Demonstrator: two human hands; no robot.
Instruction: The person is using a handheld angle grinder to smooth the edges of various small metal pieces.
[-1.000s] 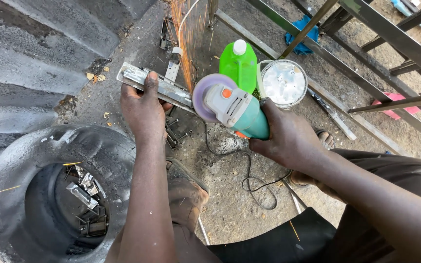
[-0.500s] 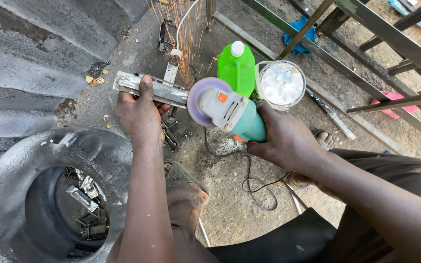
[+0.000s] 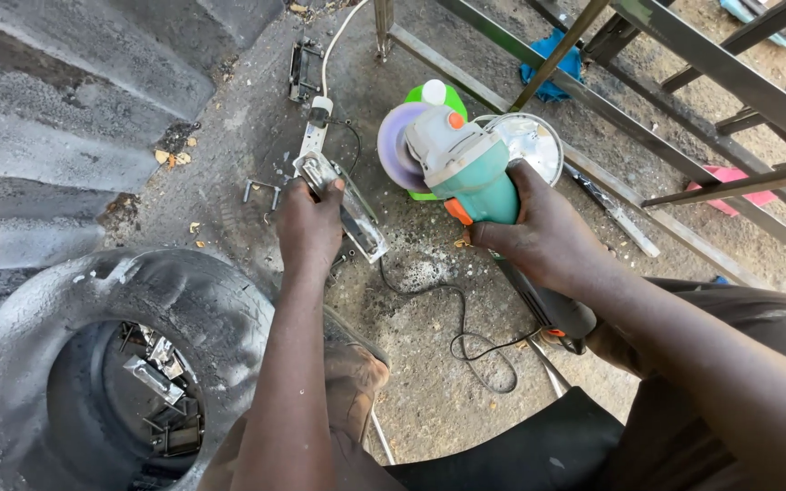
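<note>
The person crouches over a dusty concrete floor (image 3: 229, 136), and both hands are busy. The left hand (image 3: 309, 227) is clenched around a short length of shiny, scuffed metal channel (image 3: 349, 214) that lies slantwise on the ground, its far end near a white plug and cable (image 3: 318, 114). The right hand (image 3: 548, 238) wraps firmly round the teal plastic body of an angle grinder (image 3: 466, 168), held just above the floor with its round purplish disc (image 3: 399, 156) facing left, a little to the right of the metal piece and not touching it as far as I can see.

That channel looks stiff and fairly light, with raw cut edges that I'd guess are sharp; pinning it down flat near the middle, fingers well back from the end being worked, seems the sensible grip. The grinder looks heavier and top-weighted at the head, so the grasp on the narrow waist behind the grey gear housing makes sense. Its black cord (image 3: 466, 341) loops loosely on the floor beneath the arm.

Behind the grinder stand a bright green plastic bottle with a white cap (image 3: 443, 95) and a round silvery lamp head (image 3: 529, 145). An old grey rubber tyre (image 3: 93, 300) lies at the lower left, its hollow holding small cut metal offcuts (image 3: 158, 377). Dark steel frame bars (image 3: 711, 77) cross the upper right, with a blue rag (image 3: 557, 73) underneath.
</note>
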